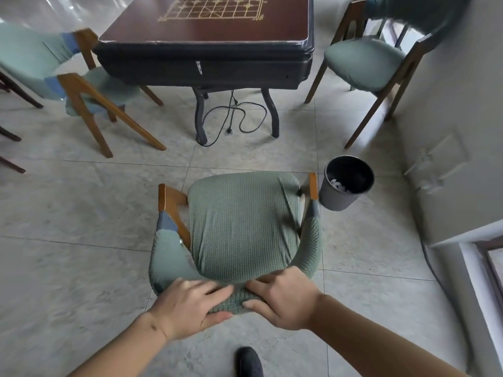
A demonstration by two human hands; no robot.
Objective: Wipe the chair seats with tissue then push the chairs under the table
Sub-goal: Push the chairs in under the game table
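The table (206, 31) sits well ahead of both hands, with open floor between it and the chair (239, 227). The chair looks rigid under a stretchy knit cover, probably light enough to slide on tile, though the fabric may shift, so grabbing the backrest top makes sense. The left hand (187, 306) and right hand (283, 297) are both curled over that backrest, with the seat just beyond the fingers.
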